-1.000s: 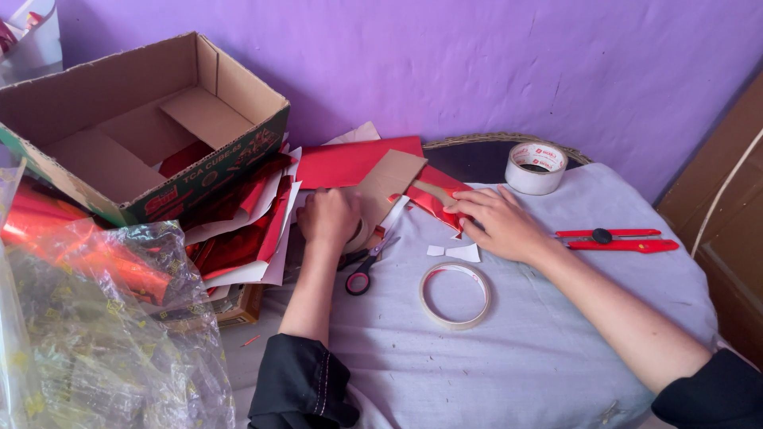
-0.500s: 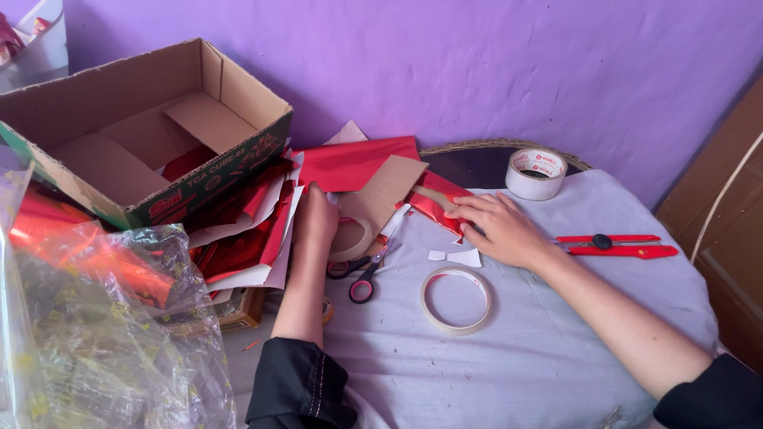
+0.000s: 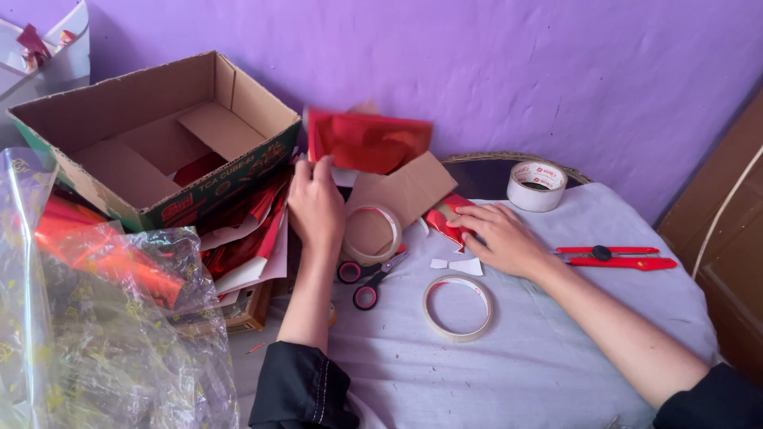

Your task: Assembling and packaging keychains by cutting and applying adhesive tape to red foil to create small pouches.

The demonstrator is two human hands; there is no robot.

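The person's left hand (image 3: 315, 208) is raised at the far left edge of the surface (image 3: 556, 342), its grip closed on the lower left corner of a sheet of shiny red foil paper (image 3: 368, 143), which stands lifted and crumpled against the purple wall (image 3: 517, 71), above a piece of brown cardboard (image 3: 405, 195) and just beside the open cardboard box (image 3: 159, 135); the right hand (image 3: 501, 238) lies palm down and loosely spread on the cloth-covered surface, its fingertips resting on a small folded red foil piece (image 3: 443, 222), pressing rather than gripping it. A thin ring of tape (image 3: 372, 233) lies just under the left hand, red-handled scissors (image 3: 367, 278) sit below it, a second tape ring (image 3: 458, 307) lies near the right wrist, and small white paper scraps (image 3: 457, 264) lie between them; a wider white tape roll (image 3: 537, 186) and a red utility knife (image 3: 612, 257) sit further right, while crinkled clear cellophane (image 3: 119, 318) fills the near left. The step in hand looks like picking a fresh foil sheet from the pile while the folded piece is held in place; the next move would seem to call for bringing the sheet down flat onto the surface without tearing or creasing it further, and for freeing the right hand to help smooth it.
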